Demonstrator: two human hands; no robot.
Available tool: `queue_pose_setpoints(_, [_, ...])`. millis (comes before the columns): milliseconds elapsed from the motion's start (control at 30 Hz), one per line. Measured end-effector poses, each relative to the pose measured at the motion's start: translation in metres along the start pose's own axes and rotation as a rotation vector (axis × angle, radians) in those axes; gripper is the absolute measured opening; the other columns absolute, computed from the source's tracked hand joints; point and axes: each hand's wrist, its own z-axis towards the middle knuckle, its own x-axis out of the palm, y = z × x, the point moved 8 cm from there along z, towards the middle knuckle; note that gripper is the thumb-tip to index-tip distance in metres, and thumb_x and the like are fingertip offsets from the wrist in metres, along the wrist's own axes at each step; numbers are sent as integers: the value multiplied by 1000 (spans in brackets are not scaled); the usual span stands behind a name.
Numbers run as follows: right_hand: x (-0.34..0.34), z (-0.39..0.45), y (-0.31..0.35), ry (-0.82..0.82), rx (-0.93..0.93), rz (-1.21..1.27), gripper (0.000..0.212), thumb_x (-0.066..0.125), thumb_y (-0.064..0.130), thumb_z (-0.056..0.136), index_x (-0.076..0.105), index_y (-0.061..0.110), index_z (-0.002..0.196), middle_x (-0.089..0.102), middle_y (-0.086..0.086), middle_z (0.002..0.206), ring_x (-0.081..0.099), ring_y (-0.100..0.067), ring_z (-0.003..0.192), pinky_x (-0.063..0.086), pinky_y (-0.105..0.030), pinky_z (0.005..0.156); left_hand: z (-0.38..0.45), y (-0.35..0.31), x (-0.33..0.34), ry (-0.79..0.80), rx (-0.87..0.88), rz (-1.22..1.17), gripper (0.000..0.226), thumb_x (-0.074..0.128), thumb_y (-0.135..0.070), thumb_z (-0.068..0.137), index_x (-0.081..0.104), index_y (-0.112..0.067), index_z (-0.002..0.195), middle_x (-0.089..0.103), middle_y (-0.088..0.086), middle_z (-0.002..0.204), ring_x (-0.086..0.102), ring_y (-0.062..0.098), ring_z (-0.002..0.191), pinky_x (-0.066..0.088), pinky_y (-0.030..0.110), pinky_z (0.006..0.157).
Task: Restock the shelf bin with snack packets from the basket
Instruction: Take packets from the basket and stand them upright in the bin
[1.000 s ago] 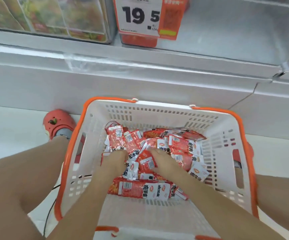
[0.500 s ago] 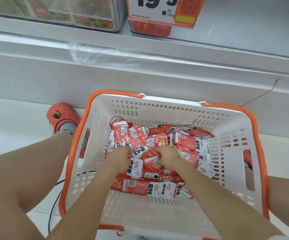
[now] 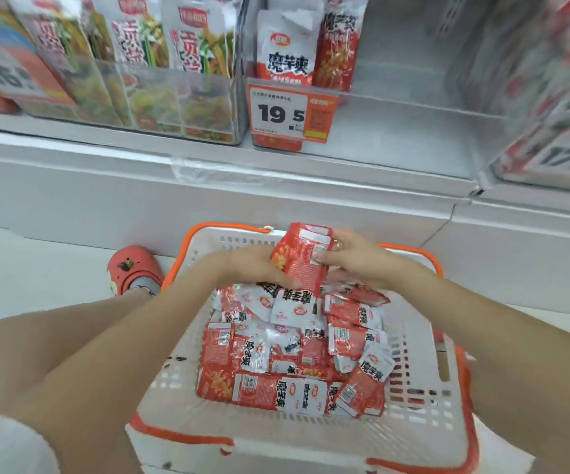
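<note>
A white basket (image 3: 423, 422) with an orange rim stands on the floor between my legs, holding several red-and-white snack packets (image 3: 287, 364). Above its far edge both hands hold a stack of these packets (image 3: 302, 260). My left hand (image 3: 256, 265) grips the stack from the left and below, and my right hand (image 3: 351, 256) pinches it from the right. Above the basket is the clear shelf bin (image 3: 406, 131), mostly bare, with two upright red-and-white packs (image 3: 287, 49) at its left behind a 19.5 price tag (image 3: 292, 114).
A clear bin of green-and-white packets (image 3: 160, 87) stands to the left of the target bin, another with red packets (image 3: 557, 107) to the right. The white shelf base (image 3: 276, 200) runs across below. My red shoe (image 3: 133, 268) rests on the floor left of the basket.
Both hands have risen out of the basket with a stack of packets held between them. The view has tilted up, so the shelf bins now show.
</note>
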Motion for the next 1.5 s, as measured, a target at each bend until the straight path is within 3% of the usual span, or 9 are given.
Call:
queue_pose_setpoints(133, [-21, -29, 51, -112, -76, 233, 30, 53, -7, 91, 57, 22, 102, 66, 0, 91, 66, -10, 74, 58, -30, 70, -20, -42, -14, 5, 19, -307, 48, 71, -25, 78, 58, -11, 122, 68, 7, 116, 64, 25, 109, 48, 41, 99])
queue_pose_setpoints(233, [-29, -49, 70, -153, -109, 352, 33, 53, -8, 91, 57, 12, 117, 66, -6, 97, 67, -14, 73, 59, -31, 68, -29, -65, -16, 12, 57, -411, 41, 68, -15, 81, 58, -12, 120, 70, 5, 114, 65, 21, 106, 52, 34, 93])
queue_pose_setpoints(400, [-38, -68, 70, -242, -47, 223, 24, 57, -3, 91, 57, 16, 105, 69, -5, 90, 68, -12, 67, 60, -28, 59, -34, -74, -23, -132, 94, -619, 57, 75, -4, 62, 58, -15, 115, 72, 7, 105, 68, 20, 94, 54, 35, 85])
queue_pose_setpoints(733, [-61, -67, 94, -214, -91, 423, 23, 52, -9, 90, 53, 13, 87, 67, 1, 61, 67, -12, 52, 56, -28, 48, -42, -80, -10, -51, 32, -986, 27, 62, -16, 71, 66, -5, 96, 73, 13, 92, 72, 23, 77, 60, 37, 69])
queue_pose_setpoints(933, [-75, -66, 92, -296, -71, 363, 24, 53, -9, 90, 52, 14, 84, 64, -8, 75, 66, -13, 50, 59, -33, 51, -40, -70, -22, -212, 15, -925, 39, 67, -26, 69, 64, -10, 105, 74, 9, 96, 72, 22, 83, 59, 38, 75])
queue_pose_setpoints(1033, [-74, -64, 86, -289, -51, 366, 24, 54, -10, 89, 53, 14, 85, 65, -7, 75, 66, -13, 52, 60, -35, 54, -43, -62, -37, -360, 39, -722, 60, 78, -35, 62, 63, -14, 116, 73, 3, 105, 67, 23, 101, 50, 44, 95])
queue_pose_setpoints(1167, [-61, -61, 87, -227, -60, 363, 23, 56, -8, 89, 54, 14, 85, 65, -6, 77, 66, -14, 57, 60, -33, 55, -48, -57, -44, -489, 22, -544, 30, 76, -37, 77, 68, -20, 101, 74, -1, 100, 67, 22, 99, 44, 48, 101])
queue_pose_setpoints(1300, [-53, -58, 88, -238, -70, 306, 22, 57, -6, 89, 55, 15, 85, 65, -8, 88, 65, -17, 71, 60, -33, 57, -51, -65, -42, -481, 17, -405, 34, 68, -47, 81, 66, -23, 105, 73, -5, 100, 67, 18, 98, 44, 45, 101])
queue_pose_setpoints(1500, [-41, -53, 92, -190, -77, 271, 19, 58, -4, 90, 55, 14, 97, 68, -10, 94, 69, -21, 81, 61, -36, 62, -52, -76, -36, -368, 46, -485, 18, 61, -35, 89, 63, -23, 102, 75, -3, 94, 71, 17, 88, 50, 40, 92])
